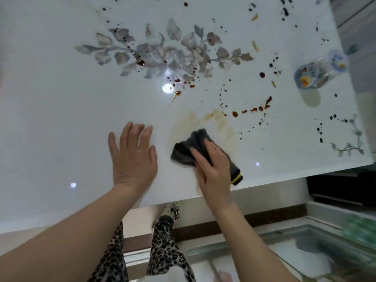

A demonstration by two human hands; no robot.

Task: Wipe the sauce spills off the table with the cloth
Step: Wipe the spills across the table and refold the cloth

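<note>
A dark grey cloth (188, 150) with a yellow-and-black edge is lying bunched on the near part of a glossy white table (50, 98), where the right hand (211, 169) is pressing down on it, fingers spread flat over the fabric rather than curled around it. A pale brown smear (203, 119) is arcing just beyond the cloth. Farther off and to the right, reddish-brown sauce drops (252, 108) and dark specks are dotting the surface, some over a printed grey leaf pattern (162, 49). The left hand (133, 155) is resting open, palm down, left of the cloth, holding nothing. A floral-patterned cup (317, 74) is standing at the far right edge.
</note>
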